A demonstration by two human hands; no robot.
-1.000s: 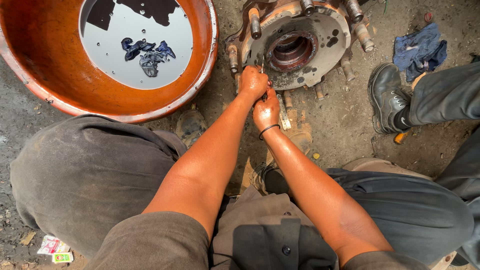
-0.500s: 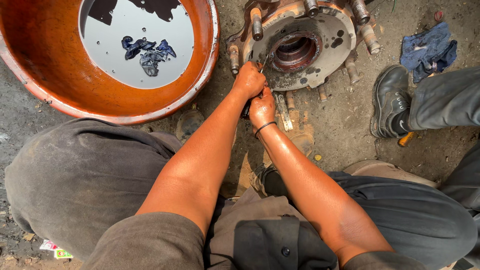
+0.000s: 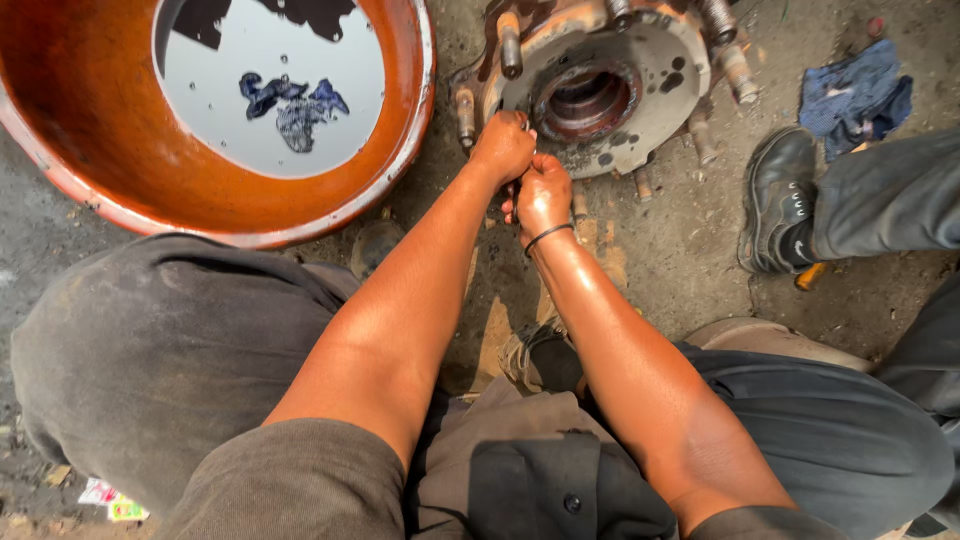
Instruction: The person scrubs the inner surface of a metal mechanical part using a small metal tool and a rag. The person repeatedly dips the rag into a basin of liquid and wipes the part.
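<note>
Rusty, grease-caked round steel wheel hub (image 3: pixel 600 90) with studs lies on the dirt ground beside an orange basin (image 3: pixel 390 150), and both the left hand (image 3: pixel 503 145) and right hand (image 3: pixel 542 195) have fingers clenched on something hidden at its near rim.

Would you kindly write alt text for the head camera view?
Both hands, left hand and right hand, meet at the near edge of a rusty wheel hub lying on dirt. An orange basin of liquid sits left; another person's black shoe right.
</note>
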